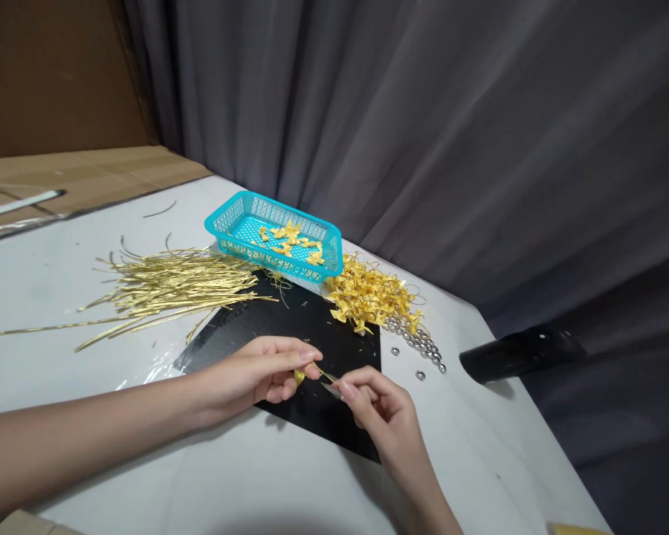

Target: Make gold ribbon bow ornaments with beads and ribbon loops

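Grey curtain [451, 134] hangs upper right; at centre, left hand [270, 365] pinches gold string [320, 370], right hand [377, 405] pinches shiny tool [331, 388]; best hold string steady and work slowly.

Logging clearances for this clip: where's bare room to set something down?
The white table is largely bare right of the right hand, up to the black tube, and between the left forearm and gold strands. Crowded: the far side, with basket, yellow bows and metal rings.
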Demonstrator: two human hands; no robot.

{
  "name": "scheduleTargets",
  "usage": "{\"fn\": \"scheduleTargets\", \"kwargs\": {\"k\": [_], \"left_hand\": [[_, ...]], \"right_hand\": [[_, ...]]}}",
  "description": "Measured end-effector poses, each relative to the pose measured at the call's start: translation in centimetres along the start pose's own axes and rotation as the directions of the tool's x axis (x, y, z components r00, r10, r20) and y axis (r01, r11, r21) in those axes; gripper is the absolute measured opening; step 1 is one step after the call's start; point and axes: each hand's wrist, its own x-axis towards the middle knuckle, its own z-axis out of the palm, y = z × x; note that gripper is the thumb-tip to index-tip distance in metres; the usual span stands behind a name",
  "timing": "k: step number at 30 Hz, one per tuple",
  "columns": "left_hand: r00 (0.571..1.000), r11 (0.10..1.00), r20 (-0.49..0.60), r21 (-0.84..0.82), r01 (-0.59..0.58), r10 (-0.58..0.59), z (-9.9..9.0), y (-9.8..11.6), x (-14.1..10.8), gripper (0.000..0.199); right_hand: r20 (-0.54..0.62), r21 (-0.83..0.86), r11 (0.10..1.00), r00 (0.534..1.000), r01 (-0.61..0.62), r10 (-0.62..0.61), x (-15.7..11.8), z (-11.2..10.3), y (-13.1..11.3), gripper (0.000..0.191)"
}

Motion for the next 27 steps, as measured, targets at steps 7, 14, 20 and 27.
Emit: {"fn": "scheduleTargets", "kwargs": {"k": [7,14,20,27], "left_hand": [[1.0,0.999,0.005,0.049,0.004,-0.004,0.0,0.1,-0.2,0.022],[0.999,0.995,0.016,0.089,0.048,-0.05,0.2,0.3,-0.4,0.022],[0.999,0.992,0.028,0.121,0.04,-0.044,0.4,0.3,-0.4,0.023],[1.0,0.984,0.022,0.178,0.018,-0.022,0.4,0.4,-0.4,0.026]], "right_hand": [[0.029,-0.059,0.998,0.999,0.024,-0.023,-0.1,-0.9,0.1,0.03],[0.032,-0.129,0.991,0.999,0.045,-0.041,-0.2,-2.1,0.0,0.029],[0.039,-0.167,0.985,0.999,0.042,-0.036,-0.3,-2.6,-0.2,0.029],[0.146,-0.178,0.983,0.989,0.039,-0.013,-0.5,-2.4,-0.4,0.029]]}}
